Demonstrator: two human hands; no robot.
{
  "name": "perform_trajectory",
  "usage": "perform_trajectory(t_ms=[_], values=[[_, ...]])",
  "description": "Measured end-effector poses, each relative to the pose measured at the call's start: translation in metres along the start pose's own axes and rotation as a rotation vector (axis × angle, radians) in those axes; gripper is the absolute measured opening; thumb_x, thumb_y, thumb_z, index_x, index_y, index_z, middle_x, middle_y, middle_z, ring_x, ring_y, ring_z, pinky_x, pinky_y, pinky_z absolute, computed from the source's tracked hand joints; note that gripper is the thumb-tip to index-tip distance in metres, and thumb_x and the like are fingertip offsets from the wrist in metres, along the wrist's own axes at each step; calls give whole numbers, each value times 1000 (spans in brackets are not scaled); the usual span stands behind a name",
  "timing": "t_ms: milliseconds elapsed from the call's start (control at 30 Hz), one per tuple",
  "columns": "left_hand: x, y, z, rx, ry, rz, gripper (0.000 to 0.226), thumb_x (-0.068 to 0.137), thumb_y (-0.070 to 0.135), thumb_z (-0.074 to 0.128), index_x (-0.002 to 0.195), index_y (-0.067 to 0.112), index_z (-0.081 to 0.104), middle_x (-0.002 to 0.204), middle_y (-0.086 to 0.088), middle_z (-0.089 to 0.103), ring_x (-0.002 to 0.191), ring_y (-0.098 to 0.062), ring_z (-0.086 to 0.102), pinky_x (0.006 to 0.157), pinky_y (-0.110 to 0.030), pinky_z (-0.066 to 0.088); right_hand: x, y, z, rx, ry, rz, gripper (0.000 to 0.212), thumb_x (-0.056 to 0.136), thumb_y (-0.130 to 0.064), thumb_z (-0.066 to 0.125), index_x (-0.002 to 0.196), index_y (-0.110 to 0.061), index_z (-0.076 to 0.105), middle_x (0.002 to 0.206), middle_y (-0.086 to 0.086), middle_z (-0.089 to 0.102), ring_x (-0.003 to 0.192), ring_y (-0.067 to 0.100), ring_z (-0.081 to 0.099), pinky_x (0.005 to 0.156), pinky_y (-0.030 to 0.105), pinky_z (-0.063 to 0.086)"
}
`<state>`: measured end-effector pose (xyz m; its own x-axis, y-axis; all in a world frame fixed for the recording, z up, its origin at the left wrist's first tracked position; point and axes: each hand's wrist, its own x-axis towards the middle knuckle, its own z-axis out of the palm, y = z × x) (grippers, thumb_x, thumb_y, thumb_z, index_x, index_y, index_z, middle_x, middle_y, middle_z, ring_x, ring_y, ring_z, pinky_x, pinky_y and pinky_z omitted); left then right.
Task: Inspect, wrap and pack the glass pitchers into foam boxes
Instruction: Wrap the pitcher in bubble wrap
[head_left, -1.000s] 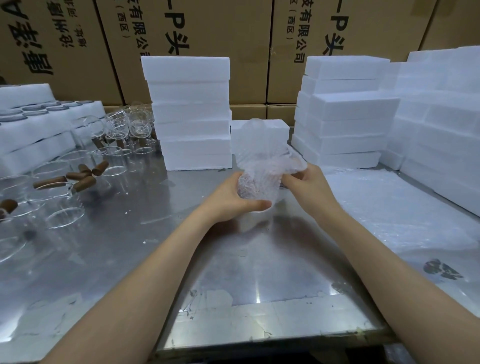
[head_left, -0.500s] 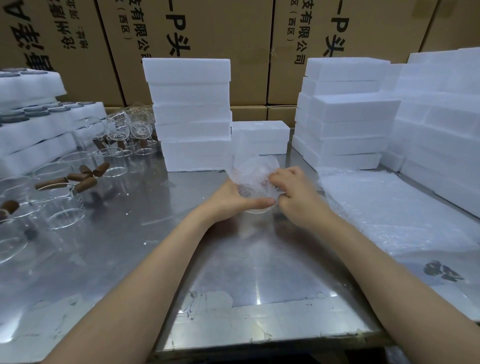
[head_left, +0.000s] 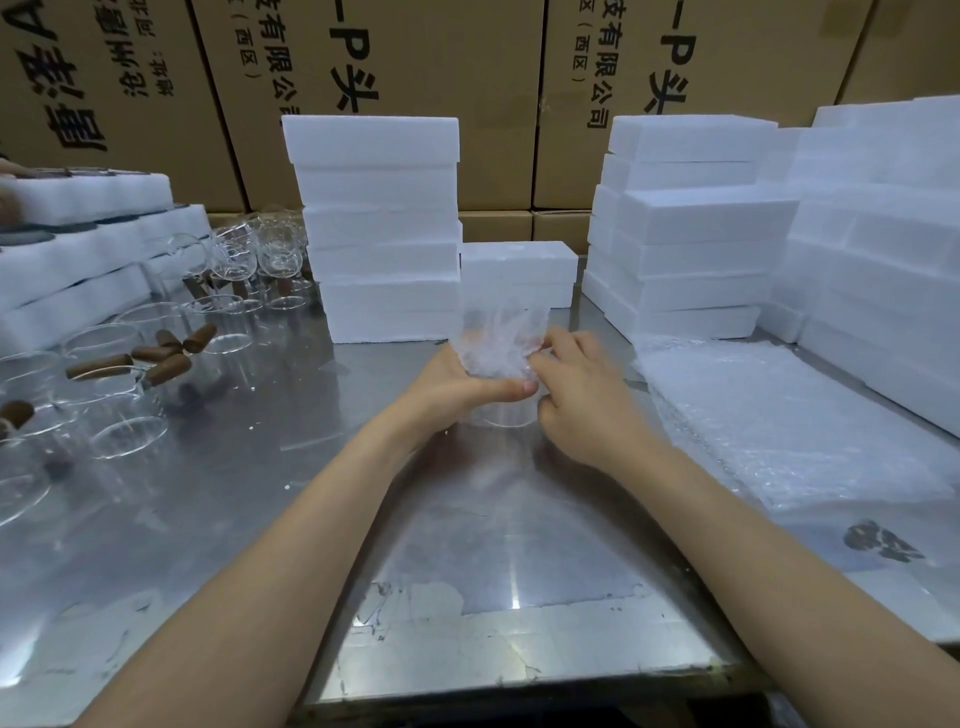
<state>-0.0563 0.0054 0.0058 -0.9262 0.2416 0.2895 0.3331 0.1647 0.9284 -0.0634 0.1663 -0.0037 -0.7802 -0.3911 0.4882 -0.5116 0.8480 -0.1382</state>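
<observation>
Left hand grips the glass pitcher, held just above the counter; right hand pinches bubble wrap bunched over its top. Risk: loose wrap springing open (grip looks light), or the glass slipping. Foam boxes stand directly beyond the fingers; unwrapped pitchers crowd the left side.
</observation>
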Motion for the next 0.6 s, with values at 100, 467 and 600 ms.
perform_trajectory(t_ms=[100, 467, 600], values=[[3, -2, -2, 52, 33, 24, 35, 73, 3, 80, 97, 21, 64, 91, 9, 69, 84, 2, 65, 73, -11, 48, 0, 1, -2, 292, 108, 103, 29, 85, -1, 48, 109, -14, 58, 109, -7, 53, 111, 17, 43, 86, 24, 36], [5, -8, 1, 396, 77, 26, 41, 61, 48, 69, 93, 42, 45, 106, 20, 41, 113, -10, 42, 91, -20, 34, 0, -2, -12, 258, 104, 12, 37, 78, 7, 45, 101, -7, 69, 99, -5, 66, 110, 19, 45, 84, 22, 34], [5, -11, 3, 541, 59, 88, 59, 63, 51, 65, 113, 25, 45, 115, 8, 39, 116, -13, 41, 98, -27, 36, 1, -1, -10, 100, 19, -17, 33, 81, 2, 46, 105, -7, 67, 100, 2, 66, 115, 23, 44, 91, 32, 36]])
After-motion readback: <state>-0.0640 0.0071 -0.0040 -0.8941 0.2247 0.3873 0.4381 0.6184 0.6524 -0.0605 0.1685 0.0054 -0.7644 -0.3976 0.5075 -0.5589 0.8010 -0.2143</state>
